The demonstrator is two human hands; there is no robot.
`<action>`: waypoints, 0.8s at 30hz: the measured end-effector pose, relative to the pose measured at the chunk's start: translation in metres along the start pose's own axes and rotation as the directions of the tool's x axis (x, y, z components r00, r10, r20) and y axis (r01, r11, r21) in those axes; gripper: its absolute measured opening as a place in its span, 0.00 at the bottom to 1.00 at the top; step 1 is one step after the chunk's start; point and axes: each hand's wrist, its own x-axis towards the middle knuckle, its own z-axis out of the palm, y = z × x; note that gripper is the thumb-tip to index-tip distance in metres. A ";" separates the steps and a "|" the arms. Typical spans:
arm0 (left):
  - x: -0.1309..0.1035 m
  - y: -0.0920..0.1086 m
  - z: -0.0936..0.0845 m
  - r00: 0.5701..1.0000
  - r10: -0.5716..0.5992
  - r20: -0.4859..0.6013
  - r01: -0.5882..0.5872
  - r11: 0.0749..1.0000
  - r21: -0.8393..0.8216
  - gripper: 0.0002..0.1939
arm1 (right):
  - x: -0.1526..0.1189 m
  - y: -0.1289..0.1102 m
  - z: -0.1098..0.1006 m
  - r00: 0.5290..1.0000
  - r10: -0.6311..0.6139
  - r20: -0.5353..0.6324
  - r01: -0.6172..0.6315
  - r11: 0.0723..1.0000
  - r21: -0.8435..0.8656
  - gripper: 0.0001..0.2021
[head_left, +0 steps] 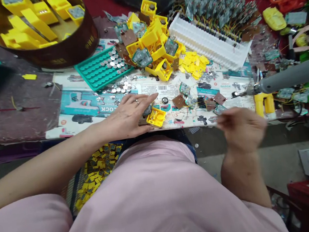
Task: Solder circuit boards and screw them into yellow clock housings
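Observation:
My left hand (134, 114) lies at the table's front edge with its index finger stretched out and its thumb apart. It curves around a small open yellow plastic case (156, 117), beside a circuit board (147, 111) partly under the fingers. To the right, my right hand (240, 126) is blurred by motion, its fingers curled together. Its fingertips are beside a small circuit board (219, 109); whether they grip it is unclear. A round black-and-silver part (165, 100) lies between the hands, near more wired boards (189, 99).
A grey cylindrical tool (289, 73) reaches in from the right, its thin tip near a small round part (234, 94). Behind are yellow cases (154, 39), a green tray (95, 72) with button cells, a white rack (210, 41) of boards and a round tin (55, 54).

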 end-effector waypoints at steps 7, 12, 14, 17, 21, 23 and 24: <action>0.002 -0.006 0.004 0.997 0.038 -0.071 -0.040 0.999 -0.026 0.46 | 0.026 0.002 0.089 0.691 -0.289 0.662 0.612 0.721 -0.324 0.12; 0.004 -0.004 0.006 0.997 0.047 -0.055 -0.050 0.997 -0.057 0.46 | 0.035 0.000 0.095 0.686 -0.233 0.689 0.597 0.722 -0.350 0.08; 0.005 -0.002 0.007 0.998 0.036 -0.056 -0.039 0.998 -0.058 0.45 | 0.030 -0.006 0.089 0.746 -0.251 0.617 0.521 0.796 -0.306 0.08; 0.006 0.002 0.010 0.997 0.021 -0.078 -0.025 0.998 -0.052 0.45 | 0.017 -0.018 0.080 0.781 -0.235 0.579 0.424 0.879 -0.216 0.08; 0.005 0.006 0.013 0.993 -0.009 -0.121 0.005 1.000 -0.027 0.45 | 0.001 -0.025 0.079 0.723 -0.265 0.638 0.522 0.815 -0.253 0.05; 0.005 0.008 0.014 0.991 -0.025 -0.134 0.023 1.000 -0.011 0.45 | -0.003 -0.024 0.083 0.693 -0.301 0.655 0.610 0.730 -0.310 0.06; 0.005 0.009 0.014 0.990 -0.030 -0.135 0.030 1.000 -0.004 0.45 | -0.004 -0.023 0.085 0.678 -0.315 0.664 0.645 0.688 -0.333 0.06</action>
